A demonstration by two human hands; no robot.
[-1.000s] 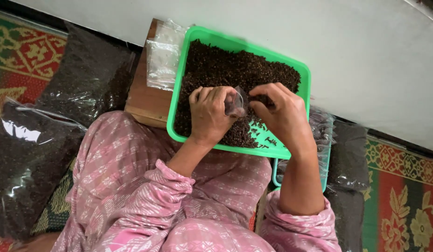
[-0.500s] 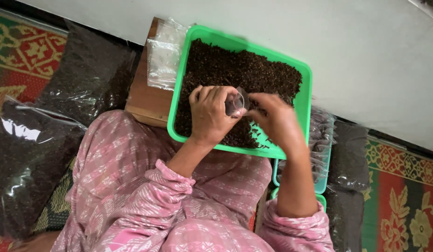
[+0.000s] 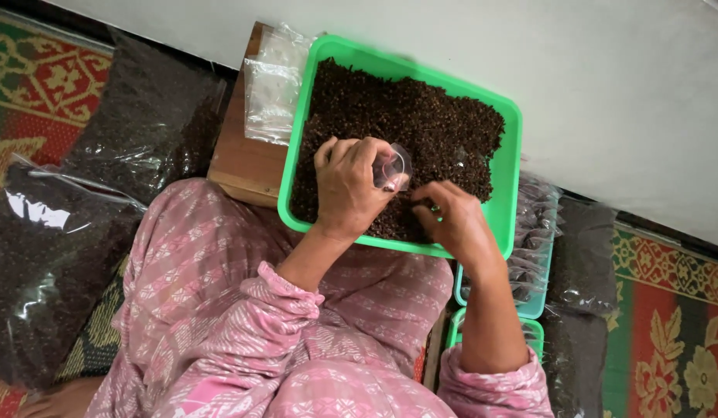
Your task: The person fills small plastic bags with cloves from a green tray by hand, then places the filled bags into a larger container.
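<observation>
A green plastic tray (image 3: 513,162) full of small dark dried bits (image 3: 409,116) rests on my lap and a wooden board. My left hand (image 3: 345,186) is over the tray's near side, holding a small clear plastic bag (image 3: 392,166) open at its top. My right hand (image 3: 449,220) is just right of it, fingers pinched together down in the dark bits near the tray's front edge; what it has between the fingers is too small to tell.
A stack of empty clear bags (image 3: 272,81) lies on the wooden board (image 3: 239,159) left of the tray. Large dark filled bags (image 3: 57,232) lie at left. A teal basket (image 3: 533,255) with small filled packets stands at right, on a patterned mat (image 3: 668,340).
My right hand has dropped from beside the bag's mouth down and toward me into the dark bits. My left hand still holds the small bag in the same spot.
</observation>
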